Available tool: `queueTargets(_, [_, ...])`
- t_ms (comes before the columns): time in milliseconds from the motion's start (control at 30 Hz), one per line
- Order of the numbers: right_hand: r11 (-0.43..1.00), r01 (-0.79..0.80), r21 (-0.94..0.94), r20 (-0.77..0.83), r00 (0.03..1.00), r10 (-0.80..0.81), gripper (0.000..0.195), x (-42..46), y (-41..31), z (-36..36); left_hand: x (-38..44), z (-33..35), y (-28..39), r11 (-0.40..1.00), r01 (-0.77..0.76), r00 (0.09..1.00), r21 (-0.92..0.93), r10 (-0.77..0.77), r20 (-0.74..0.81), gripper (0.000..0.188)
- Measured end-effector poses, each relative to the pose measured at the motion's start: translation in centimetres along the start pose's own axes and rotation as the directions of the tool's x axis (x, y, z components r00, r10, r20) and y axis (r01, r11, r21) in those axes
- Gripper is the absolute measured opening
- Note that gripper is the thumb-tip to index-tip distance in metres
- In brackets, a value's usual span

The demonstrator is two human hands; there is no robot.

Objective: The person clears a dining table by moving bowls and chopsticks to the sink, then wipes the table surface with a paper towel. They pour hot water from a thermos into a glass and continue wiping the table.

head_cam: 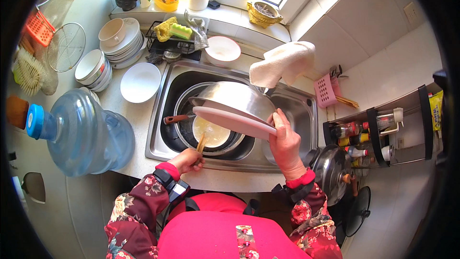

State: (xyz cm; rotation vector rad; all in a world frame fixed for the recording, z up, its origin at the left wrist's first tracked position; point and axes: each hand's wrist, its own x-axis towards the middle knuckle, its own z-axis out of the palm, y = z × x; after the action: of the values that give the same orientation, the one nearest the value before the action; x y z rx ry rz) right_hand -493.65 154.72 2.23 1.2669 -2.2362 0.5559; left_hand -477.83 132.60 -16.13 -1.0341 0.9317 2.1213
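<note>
My left hand (188,160) grips a bundle of wooden chopsticks (202,142) at the sink's front edge. Their far ends reach over a bowl of cloudy, pale liquid (217,135). That bowl sits inside a wide metal basin (178,109) in the left bowl of the steel sink (158,147). With my right hand (285,144) I hold a pale pink round dish (230,121) and a stainless steel bowl (237,95) together by their right edges. Both are tilted above the basin and hide part of it. A brown-handled utensil (176,119) lies across the basin's left rim.
A large blue water jug (79,133) stands left, near a white bowl (140,82) and stacked plates (124,48). Behind the sink are a red-rimmed bowl (222,48) and a cloth (282,63) over the tap. A glass-lidded pot (330,172) and a bottle rack (373,136) stand right.
</note>
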Motion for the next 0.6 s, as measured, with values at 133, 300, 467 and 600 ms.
queueTargets(133, [0.999, -0.028, -0.043, -0.041, 0.999, 0.026, 0.041, -1.2, 0.8, -0.9, -0.1, 0.4, 0.2, 1.000, -0.021, 1.000, 0.008, 0.021, -0.021, 0.012])
queueTargets(300, [0.978, -0.207, 0.011, -0.046, 0.977, 0.207, 0.040, -3.7, 1.9, -2.8, -0.3, 0.3, 0.5, 0.997, 0.003, 1.000, 0.080, -0.002, -0.022, 0.010])
queueTargets(467, [0.810, -0.568, 0.143, -0.024, 0.817, 0.577, 0.038, -7.1, 2.6, -6.1, -0.4, 0.1, 0.6, 0.999, 0.044, 0.999, -0.008, -0.044, -0.028, 0.011])
queueTargets(600, [0.650, -0.759, 0.042, -0.027, 0.649, 0.760, 0.034, -9.9, 4.5, -7.9, -0.5, 0.5, 0.8, 0.999, 0.046, 0.999, 0.016, -0.046, -0.017, 0.010])
